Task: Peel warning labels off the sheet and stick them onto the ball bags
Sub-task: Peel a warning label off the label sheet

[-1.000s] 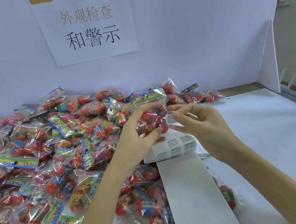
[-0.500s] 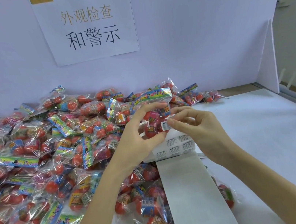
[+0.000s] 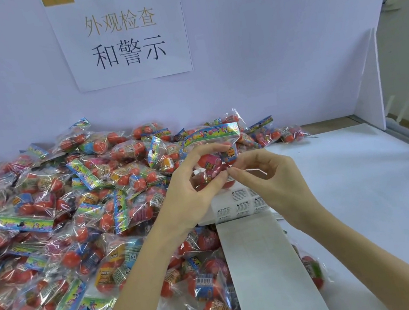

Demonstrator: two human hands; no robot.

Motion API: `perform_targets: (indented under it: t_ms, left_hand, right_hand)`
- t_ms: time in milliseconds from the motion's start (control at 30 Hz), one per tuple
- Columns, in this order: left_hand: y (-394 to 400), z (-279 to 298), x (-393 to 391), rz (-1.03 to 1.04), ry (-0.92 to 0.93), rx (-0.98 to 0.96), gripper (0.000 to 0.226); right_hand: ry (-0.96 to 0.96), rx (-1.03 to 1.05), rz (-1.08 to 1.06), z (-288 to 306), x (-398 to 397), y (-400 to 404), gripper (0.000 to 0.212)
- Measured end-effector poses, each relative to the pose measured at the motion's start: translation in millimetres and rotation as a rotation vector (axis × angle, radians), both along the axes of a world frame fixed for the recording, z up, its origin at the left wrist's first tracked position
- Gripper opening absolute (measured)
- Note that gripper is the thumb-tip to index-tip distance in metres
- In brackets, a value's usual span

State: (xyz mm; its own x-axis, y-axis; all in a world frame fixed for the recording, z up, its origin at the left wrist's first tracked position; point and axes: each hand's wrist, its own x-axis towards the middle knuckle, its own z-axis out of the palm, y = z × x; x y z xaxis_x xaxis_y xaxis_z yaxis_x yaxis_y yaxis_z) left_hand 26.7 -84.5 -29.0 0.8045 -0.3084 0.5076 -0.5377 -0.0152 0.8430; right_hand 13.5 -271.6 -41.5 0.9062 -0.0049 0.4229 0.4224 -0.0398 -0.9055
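At the centre of the frame I see the left hand gripping a ball bag, a clear crinkled pouch with a rainbow header strip and red and pink balls inside, held above the label sheet. The right hand has thumb and forefinger pinched against the bag's lower edge; whether a label sits under them I cannot tell. The sheet's white strip runs toward the lower centre, with small black-printed warning labels at its far end.

Both bare forearms reach in from the near edge. The left hand is raised, fingers curled in a grip; the right hand meets it, fingertips pinched together.
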Motion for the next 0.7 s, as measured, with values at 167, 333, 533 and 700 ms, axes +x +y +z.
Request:
perform_targets:
  t_ms: [167, 333, 533, 700]
  left_hand:
    - [1.9, -0.5, 1.6, -0.001, -0.006, -0.039, 0.042]
    - [2.3, -1.9, 1.3, 0.013, -0.004, -0.025, 0.046]
    - [3.6, 0.9, 0.7, 0.054, 0.027, -0.008, 0.055]
    - [2.6, -2.1, -0.2, 0.149, -0.039, 0.084, 0.094]
  right_hand:
    - [-0.078, 0.029, -0.144, 0.1, -1.6, 9.9, 0.062]
    - [0.229, 0.103, 0.075, 3.9, 1.1, 1.4, 0.024]
    - [0.236, 0.055, 0.102, 3.9, -0.4, 3.9, 0.025]
    - [0.275, 0.048, 0.125, 2.0, 1.4, 1.3, 0.021]
